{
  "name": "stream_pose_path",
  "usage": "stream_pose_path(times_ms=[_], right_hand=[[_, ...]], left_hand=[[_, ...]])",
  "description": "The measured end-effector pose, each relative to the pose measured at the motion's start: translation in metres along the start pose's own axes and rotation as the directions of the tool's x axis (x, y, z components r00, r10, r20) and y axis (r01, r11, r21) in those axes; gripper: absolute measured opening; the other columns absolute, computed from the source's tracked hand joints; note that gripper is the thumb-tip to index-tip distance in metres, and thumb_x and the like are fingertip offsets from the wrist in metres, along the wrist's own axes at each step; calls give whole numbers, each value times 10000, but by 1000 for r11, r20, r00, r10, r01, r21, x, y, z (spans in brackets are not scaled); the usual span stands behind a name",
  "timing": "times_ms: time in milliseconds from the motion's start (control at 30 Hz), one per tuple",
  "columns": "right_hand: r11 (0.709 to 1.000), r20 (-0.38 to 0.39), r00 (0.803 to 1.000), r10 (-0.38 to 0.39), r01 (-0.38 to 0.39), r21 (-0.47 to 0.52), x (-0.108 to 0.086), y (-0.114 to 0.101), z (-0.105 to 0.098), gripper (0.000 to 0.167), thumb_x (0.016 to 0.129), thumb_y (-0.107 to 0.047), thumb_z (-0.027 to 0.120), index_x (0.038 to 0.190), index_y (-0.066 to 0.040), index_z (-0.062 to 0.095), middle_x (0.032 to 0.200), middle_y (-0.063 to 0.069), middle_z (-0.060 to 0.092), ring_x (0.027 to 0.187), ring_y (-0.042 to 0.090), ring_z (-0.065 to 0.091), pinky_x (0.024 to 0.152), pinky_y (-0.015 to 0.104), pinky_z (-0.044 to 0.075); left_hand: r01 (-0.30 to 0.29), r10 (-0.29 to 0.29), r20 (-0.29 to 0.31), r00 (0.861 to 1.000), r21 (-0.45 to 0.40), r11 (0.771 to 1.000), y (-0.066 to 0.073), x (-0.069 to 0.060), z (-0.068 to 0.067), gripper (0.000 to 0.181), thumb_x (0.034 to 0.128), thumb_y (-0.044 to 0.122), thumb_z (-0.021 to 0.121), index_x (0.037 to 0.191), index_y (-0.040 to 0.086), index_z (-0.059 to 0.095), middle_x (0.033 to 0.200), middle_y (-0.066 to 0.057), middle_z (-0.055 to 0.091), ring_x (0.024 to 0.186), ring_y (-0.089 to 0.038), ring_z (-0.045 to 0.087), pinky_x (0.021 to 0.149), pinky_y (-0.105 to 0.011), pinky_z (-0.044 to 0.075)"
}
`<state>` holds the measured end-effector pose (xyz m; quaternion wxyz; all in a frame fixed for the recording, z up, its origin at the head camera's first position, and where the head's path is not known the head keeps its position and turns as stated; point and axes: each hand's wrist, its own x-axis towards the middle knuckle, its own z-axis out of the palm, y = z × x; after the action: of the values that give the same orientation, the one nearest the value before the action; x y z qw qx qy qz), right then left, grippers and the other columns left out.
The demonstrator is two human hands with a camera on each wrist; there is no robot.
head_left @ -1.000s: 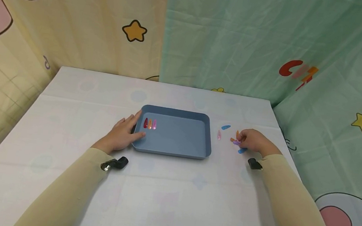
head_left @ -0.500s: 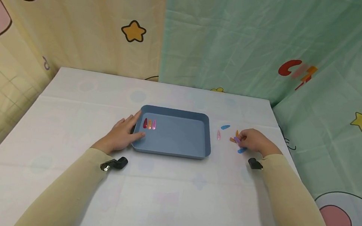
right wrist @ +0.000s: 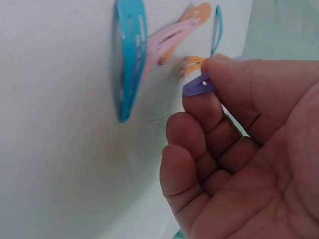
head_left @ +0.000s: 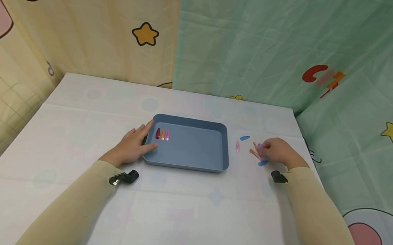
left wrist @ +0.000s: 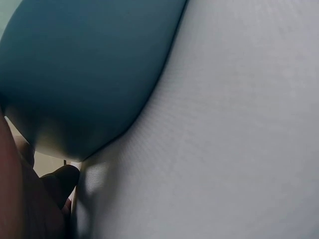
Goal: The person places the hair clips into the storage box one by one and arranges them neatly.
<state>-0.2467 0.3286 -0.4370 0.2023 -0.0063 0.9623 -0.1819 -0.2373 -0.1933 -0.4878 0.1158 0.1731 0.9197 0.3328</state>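
Across the bench [head_left: 170,213], left hand [head_left: 130,146] splayed against the tray [head_left: 193,150], right hand [head_left: 277,150] pinching a purple snap clip [right wrist: 192,89], picking seems the step, a steady lift likely called for next.

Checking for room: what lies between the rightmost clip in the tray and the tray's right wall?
Nothing: the head view shows bare tray floor between the rightmost clip and the right wall.

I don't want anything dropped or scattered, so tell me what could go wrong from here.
The purple clip could slip: it is small, and the right hand only pinches it.
The pink clip crosses an orange clip, so picking up one might drag the other.
If the left hand nudges the tray, the three clips inside might shift.
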Motion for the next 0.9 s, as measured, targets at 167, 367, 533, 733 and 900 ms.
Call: stream_pose_path(times_ms=[167, 367, 533, 733, 900], right_hand=[[999, -47, 999, 1, 1, 51, 0, -4, -5, 301, 1035, -193, 606, 1265, -10, 668, 1036, 135, 645, 891, 266, 554, 695, 308, 471], [986, -113, 994, 8, 11, 166, -3, -24, -10, 410, 1049, -185, 592, 1441, -66, 577, 1070, 147, 588, 932, 295, 540, 724, 317, 493], [962, -167, 985, -32, 76, 264, -5, -52, -13, 311, 1063, -205, 605, 1317, -27, 625, 1045, 162, 680, 963, 309, 661, 880, 422, 604], [863, -166, 982, -93, 162, 478, -1, -89, -11, 182, 1057, -147, 630, 1137, 15, 608, 1003, 117, 710, 860, 166, 732, 943, 422, 643], [814, -112, 980, -167, 201, 546, 1, -125, -7, 269, 1086, -143, 560, 1264, 50, 620, 1119, 169, 706, 958, 207, 707, 1007, 426, 599]], left_hand=[[-1, 1, -2, 1000, 3, 1000, 1, -1, -1, 938, 1037, 502, 596, 1716, 196, 26, 1770, -136, 157, 1649, -406, 85, 1338, -570, -13], [-3, 3, 0, 1000, 6, 1000, 0, 0, -1, 941, 1036, 507, 595, 1715, 190, 26, 1771, -138, 154, 1649, -408, 81, 1337, -574, -14], [0, 0, 1, 1000, 0, 1000, 0, -1, -1, 942, 1034, 508, 599, 1716, 192, 31, 1771, -134, 159, 1650, -404, 82, 1339, -569, -13], [3, -3, 2, 1000, 3, 1000, 0, -1, -1, 946, 1032, 528, 593, 1716, 194, 31, 1770, -140, 153, 1649, -408, 80, 1339, -571, -14], [6, -6, 4, 1000, 4, 1000, 0, 0, 0, 940, 1039, 526, 588, 1716, 203, 21, 1772, -140, 143, 1650, -407, 68, 1337, -575, -21]])
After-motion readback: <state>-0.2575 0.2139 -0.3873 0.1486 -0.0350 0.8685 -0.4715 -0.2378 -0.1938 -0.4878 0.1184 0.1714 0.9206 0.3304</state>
